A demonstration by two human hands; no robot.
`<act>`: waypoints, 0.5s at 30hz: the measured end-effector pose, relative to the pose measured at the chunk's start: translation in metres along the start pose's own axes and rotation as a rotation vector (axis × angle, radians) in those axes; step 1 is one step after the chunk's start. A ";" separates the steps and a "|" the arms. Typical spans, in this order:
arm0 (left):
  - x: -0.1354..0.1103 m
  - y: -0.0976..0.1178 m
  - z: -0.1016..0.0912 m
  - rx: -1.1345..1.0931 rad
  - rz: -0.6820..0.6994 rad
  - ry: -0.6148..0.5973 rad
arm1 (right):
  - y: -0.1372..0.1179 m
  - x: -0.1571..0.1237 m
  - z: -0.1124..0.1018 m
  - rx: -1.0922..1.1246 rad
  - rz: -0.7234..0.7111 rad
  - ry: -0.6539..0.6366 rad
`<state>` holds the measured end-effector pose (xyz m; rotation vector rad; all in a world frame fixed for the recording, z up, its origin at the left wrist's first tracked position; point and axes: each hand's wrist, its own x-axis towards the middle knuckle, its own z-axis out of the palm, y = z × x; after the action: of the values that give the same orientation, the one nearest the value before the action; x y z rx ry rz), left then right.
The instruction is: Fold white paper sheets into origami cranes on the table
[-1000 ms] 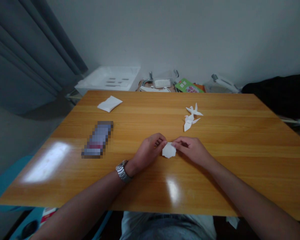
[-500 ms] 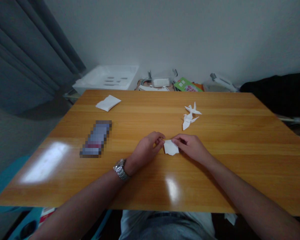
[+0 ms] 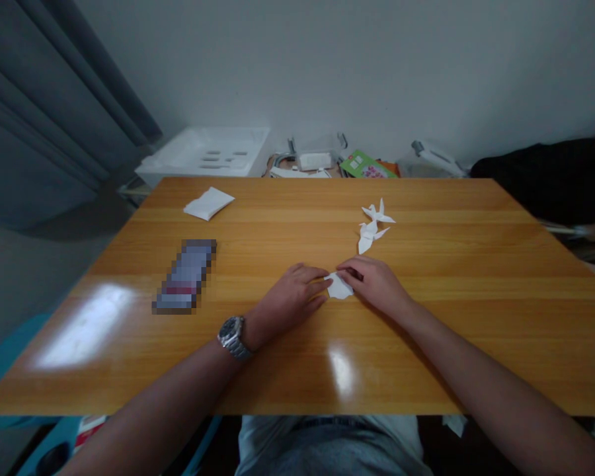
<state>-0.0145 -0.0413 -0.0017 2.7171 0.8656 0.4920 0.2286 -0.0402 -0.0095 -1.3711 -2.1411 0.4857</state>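
A small piece of folded white paper lies on the wooden table in front of me, its lower edge uneven. My left hand, with a metal watch at the wrist, lies flat with fingers stretched out, the tips touching the paper's left edge. At the upper right corner, my right hand pinches the paper between thumb and fingers. Just beyond that hand sit two white origami cranes, the nearer crane and the farther crane, close together.
On the table a stack of white paper lies at the back left, with a pixelated phone nearer me. Behind the far edge are a white foam tray, a green booklet and a black cloth.
My left fingers have straightened from a curled pose and now lie flat against the paper. The paper has turned slightly, with my right hand still pinching it. The view has shifted a little.
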 end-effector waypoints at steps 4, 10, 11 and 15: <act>0.000 0.003 -0.004 0.042 -0.026 -0.027 | 0.001 -0.001 -0.001 -0.021 0.000 0.028; 0.002 0.007 -0.005 0.115 -0.057 -0.006 | -0.001 -0.002 -0.009 -0.018 -0.041 0.045; 0.003 0.007 -0.005 0.119 -0.060 0.008 | -0.001 -0.002 -0.010 -0.016 -0.047 0.043; 0.006 0.005 0.000 0.089 -0.054 0.045 | -0.003 -0.003 -0.012 -0.009 -0.056 0.030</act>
<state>-0.0078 -0.0417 0.0010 2.7636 0.9921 0.5177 0.2353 -0.0442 0.0010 -1.3112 -2.1538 0.4306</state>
